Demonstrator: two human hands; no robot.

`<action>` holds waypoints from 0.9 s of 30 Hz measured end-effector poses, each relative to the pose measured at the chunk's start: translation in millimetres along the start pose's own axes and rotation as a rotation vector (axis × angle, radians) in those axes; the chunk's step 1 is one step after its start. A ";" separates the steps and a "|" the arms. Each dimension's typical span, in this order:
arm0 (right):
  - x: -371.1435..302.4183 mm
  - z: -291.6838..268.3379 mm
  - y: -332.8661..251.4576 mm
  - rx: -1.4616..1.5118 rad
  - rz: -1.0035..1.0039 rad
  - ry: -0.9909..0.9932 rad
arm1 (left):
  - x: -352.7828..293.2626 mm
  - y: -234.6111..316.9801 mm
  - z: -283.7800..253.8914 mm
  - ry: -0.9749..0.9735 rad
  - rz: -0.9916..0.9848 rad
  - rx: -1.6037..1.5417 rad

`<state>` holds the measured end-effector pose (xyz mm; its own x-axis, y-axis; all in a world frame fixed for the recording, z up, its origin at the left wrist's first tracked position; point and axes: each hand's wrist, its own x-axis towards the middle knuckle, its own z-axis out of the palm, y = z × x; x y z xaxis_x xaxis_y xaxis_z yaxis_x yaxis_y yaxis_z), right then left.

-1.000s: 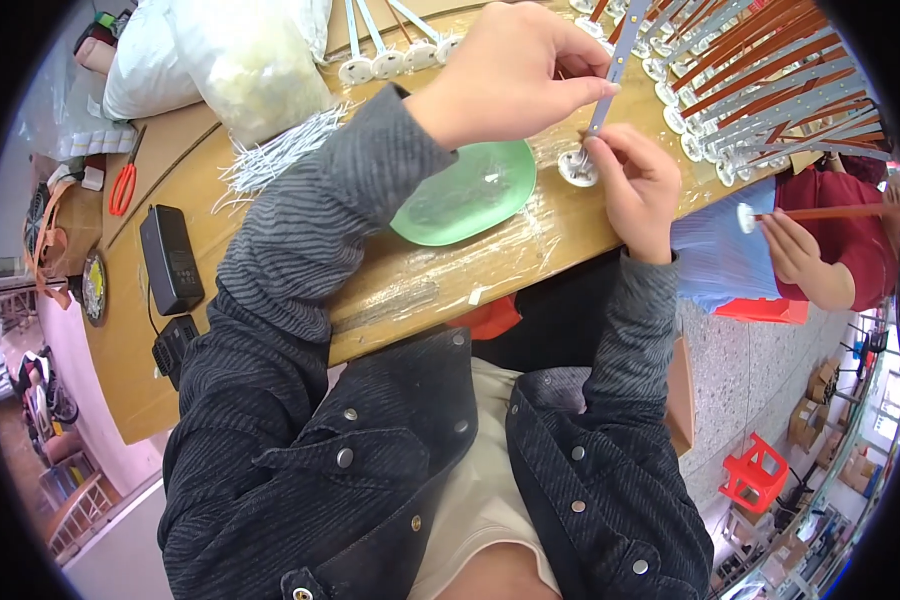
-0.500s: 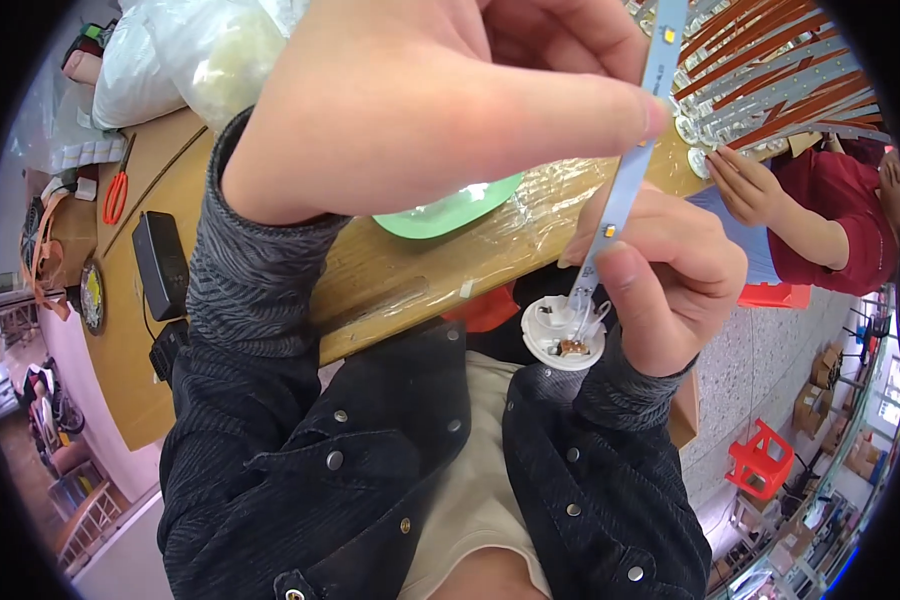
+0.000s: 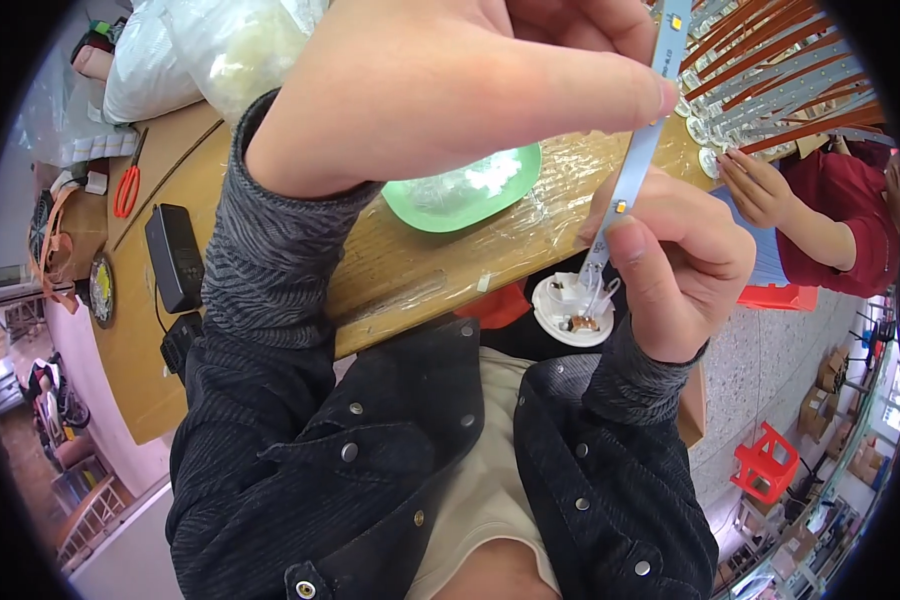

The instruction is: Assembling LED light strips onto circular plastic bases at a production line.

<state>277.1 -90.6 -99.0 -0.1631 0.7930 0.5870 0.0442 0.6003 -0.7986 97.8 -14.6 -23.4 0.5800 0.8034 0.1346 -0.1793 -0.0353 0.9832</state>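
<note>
A narrow white LED strip (image 3: 632, 178) with small yellow chips stands at a slant in front of me. My left hand (image 3: 460, 105) is closed on its upper part, the thumb pressed along its edge. Lower down, my right hand (image 3: 682, 265) pinches the same strip between thumb and fingers. At the strip's bottom end is a round white lamp base (image 3: 573, 318), joined by thin wires, with small electronic parts showing inside. The strip's top runs out of view. Behind my left wrist sits a green tray (image 3: 460, 205) holding small clear and white pieces.
The wooden table (image 3: 390, 295) carries a black power adapter (image 3: 175, 258), red-handled scissors (image 3: 127, 190) and white plastic bags (image 3: 155, 75). At the far right, many strips (image 3: 810, 90) stand in rows, near a co-worker's hand (image 3: 755, 185). A red stool (image 3: 767, 462) is on the floor.
Both hands still grip the strip. The view has shifted slightly, so more of the green tray shows. The lamp base appears a little higher and farther right.
</note>
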 end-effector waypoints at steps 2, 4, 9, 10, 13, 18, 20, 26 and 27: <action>2.3 3.1 3.4 0.012 0.000 0.047 | -0.9 1.5 0.3 -0.031 -0.020 -0.007; 8.4 4.6 15.4 0.030 0.002 0.084 | 1.6 -26.7 -14.0 -0.079 0.373 0.269; 10.6 -31.8 72.4 -0.503 -0.124 0.005 | 23.0 -48.0 -1.7 -0.060 0.694 0.874; 9.1 -36.3 84.1 -0.505 -0.025 0.021 | 34.2 -66.0 -8.6 -0.078 0.571 0.762; 4.1 -45.8 114.8 -0.455 0.006 0.027 | 39.5 -81.0 -19.3 -0.076 0.475 0.751; -0.5 -43.4 116.1 -0.511 0.119 -0.029 | 42.0 -93.2 -16.4 -0.117 0.384 0.848; -0.9 -47.4 120.7 -0.485 0.063 -0.018 | 44.3 -97.4 -17.2 -0.104 0.422 0.846; 2.2 -48.0 124.2 -0.484 0.029 -0.031 | 44.4 -84.2 -21.2 -0.070 0.412 0.680; 2.8 -46.0 121.6 -0.483 0.029 -0.032 | 45.5 -83.8 -24.5 -0.065 0.462 0.671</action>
<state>327.3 -10.6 -188.3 -0.1852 0.8112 0.5547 0.5004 0.5636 -0.6572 119.7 39.4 -102.7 0.6127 0.5849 0.5314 0.0901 -0.7198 0.6883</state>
